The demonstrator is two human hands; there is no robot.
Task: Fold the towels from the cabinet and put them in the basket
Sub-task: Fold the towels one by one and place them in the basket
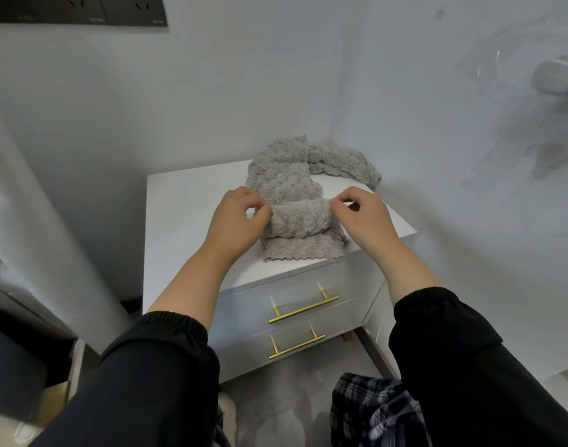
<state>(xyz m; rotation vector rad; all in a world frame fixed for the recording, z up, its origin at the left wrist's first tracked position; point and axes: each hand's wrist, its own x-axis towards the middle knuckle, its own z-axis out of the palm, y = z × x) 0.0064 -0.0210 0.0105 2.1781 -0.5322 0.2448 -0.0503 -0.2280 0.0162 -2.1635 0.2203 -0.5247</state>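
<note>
The left hand and right hand each pinch 1 end of the folded-over gray towel, and should lay it down evenly so the edges match.

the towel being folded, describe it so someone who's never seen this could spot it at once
Find the white cabinet with gold drawer handles in the room's corner. On its top, the grey fluffy towel being folded reaches the front edge, its rolled fold pinched by the left hand and the right hand. The other towel lies bunched at the back corner, untouched.
</note>
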